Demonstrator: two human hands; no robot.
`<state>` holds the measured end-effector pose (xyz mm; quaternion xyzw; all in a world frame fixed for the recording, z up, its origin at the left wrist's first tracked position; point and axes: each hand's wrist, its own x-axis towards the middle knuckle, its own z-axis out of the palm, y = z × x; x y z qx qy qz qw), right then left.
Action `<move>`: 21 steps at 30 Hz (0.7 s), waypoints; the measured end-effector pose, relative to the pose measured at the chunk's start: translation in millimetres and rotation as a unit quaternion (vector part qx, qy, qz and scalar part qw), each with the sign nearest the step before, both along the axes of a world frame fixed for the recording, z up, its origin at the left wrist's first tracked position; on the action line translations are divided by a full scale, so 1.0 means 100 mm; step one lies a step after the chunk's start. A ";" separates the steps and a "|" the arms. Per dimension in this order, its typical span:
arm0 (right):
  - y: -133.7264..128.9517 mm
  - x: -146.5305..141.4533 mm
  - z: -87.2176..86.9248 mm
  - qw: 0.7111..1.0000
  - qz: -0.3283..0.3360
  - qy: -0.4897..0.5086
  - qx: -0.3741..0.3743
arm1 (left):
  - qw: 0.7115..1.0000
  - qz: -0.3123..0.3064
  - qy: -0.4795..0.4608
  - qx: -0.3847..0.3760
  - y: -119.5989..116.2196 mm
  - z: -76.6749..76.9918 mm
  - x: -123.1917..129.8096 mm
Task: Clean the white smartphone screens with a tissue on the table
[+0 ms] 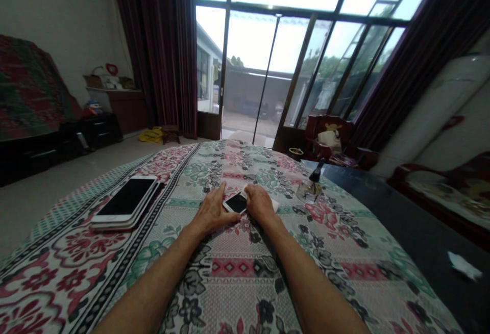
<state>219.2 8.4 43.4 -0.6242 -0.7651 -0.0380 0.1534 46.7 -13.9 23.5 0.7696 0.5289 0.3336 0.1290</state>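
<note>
A small white smartphone (235,203) with a dark screen lies on the patterned tablecloth in front of me. My left hand (212,210) grips its left side, thumb along the near edge and fingers at the far edge. Over the phone's right part, my right hand (260,202) is closed with its fingers pressed to the screen. Something white, like a cloth or tissue (276,205), peeks out beside that hand; most of it is hidden. To the left lies a stack of larger phones (125,200), the top one white with a black screen.
A clear glass bottle with a black pump top (309,189) stands right of my hands. The floral tablecloth (237,293) covers the round table. On a dark surface at right lies a crumpled white tissue (464,265). Beyond are a glass door, curtains and a wooden chair (312,127).
</note>
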 end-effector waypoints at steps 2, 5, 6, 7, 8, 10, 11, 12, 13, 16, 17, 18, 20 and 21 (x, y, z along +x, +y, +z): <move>-0.01 0.00 0.01 1.000 0.001 -0.002 -0.001 | 1.000 0.018 0.010 0.009 0.00 0.00 0.02; -0.02 -0.03 -0.01 1.000 0.019 -0.005 -0.001 | 1.000 0.016 0.001 -0.008 -0.01 0.03 0.02; -0.03 -0.05 -0.01 1.000 0.029 -0.006 -0.003 | 1.000 0.008 -0.005 -0.017 -0.02 0.04 0.01; -0.05 -0.08 -0.02 0.999 0.040 -0.007 -0.006 | 1.000 0.001 -0.010 -0.023 -0.02 0.05 0.01; -0.06 -0.11 -0.02 0.999 0.052 -0.009 -0.009 | 1.000 -0.003 -0.013 -0.027 -0.02 0.06 0.00; -0.08 -0.16 -0.02 0.997 0.079 -0.011 -0.016 | 1.000 -0.003 -0.014 -0.025 -0.02 0.06 -0.02; -0.09 -0.18 -0.01 0.995 0.093 -0.012 -0.020 | 1.000 -0.002 -0.013 -0.021 -0.03 0.05 -0.02; -0.10 -0.19 -0.01 0.994 0.106 -0.011 -0.021 | 1.000 0.000 -0.013 -0.018 -0.03 0.05 -0.03; -0.11 -0.19 0.00 0.993 0.117 -0.010 -0.020 | 1.000 0.001 -0.014 -0.017 -0.03 0.04 -0.03; -0.10 -0.14 0.01 0.993 0.119 -0.001 -0.011 | 0.999 -0.005 -0.022 -0.027 -0.02 0.04 -0.05; -0.09 -0.11 0.01 0.994 0.107 0.002 -0.006 | 0.999 -0.008 -0.025 -0.033 -0.01 0.04 -0.06; -0.08 -0.08 0.00 0.996 0.089 0.004 -0.002 | 0.999 -0.012 -0.027 -0.038 0.00 0.04 -0.07; -0.05 -0.01 0.00 0.999 0.040 0.009 0.002 | 0.998 -0.023 -0.032 -0.041 0.02 0.02 -0.08; -0.04 0.03 -0.01 1.000 0.016 0.012 0.002 | 0.998 -0.028 -0.035 -0.041 0.03 0.01 -0.09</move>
